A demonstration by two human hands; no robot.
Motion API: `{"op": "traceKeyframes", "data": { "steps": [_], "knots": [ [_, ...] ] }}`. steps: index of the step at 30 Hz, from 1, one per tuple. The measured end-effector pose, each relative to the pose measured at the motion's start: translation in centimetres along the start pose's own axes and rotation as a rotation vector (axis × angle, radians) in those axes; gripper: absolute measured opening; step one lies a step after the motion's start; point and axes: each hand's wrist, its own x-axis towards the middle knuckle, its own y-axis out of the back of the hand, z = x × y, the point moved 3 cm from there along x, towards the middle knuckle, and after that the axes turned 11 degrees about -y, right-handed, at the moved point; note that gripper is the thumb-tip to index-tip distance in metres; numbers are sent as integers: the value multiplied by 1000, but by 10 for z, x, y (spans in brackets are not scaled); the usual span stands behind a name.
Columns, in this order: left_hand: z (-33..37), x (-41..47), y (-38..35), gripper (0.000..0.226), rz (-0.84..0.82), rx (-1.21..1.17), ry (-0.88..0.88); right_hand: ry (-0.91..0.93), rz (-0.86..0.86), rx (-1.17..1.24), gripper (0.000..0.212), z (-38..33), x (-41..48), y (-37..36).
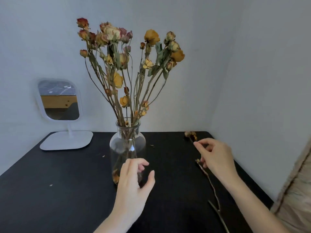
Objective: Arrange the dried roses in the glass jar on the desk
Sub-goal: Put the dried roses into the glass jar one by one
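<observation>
Your left hand [133,180] reaches forward with its fingers curled and spread, holding nothing. Your right hand [217,158] is farther out to the right, palm down, with its fingertips [196,144] pinched together. Both arms are bare.

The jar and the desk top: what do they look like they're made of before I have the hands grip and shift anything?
The jar looks like clear, smooth glass: the stems and the dark surface behind show straight through it, with pale reflections on its shoulder. The desk top is matte black with almost no shine; probably painted or laminated board, though the frame cannot confirm that.
</observation>
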Motion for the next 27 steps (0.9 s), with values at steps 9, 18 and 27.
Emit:
{"op": "traceKeyframes", "data": {
  "steps": [9, 18, 27],
  "knots": [
    [23, 11, -110, 11, -516, 82, 3, -246, -55, -141, 18, 104, 31, 37],
    [40, 15, -182, 30, -704, 313, 97, -321, -227, -408, 20, 136, 32, 24],
    [37, 17, -198, 29, -837, 438, 113, -325, -280, -582, 14, 126, 32, 9]
  ]
}}
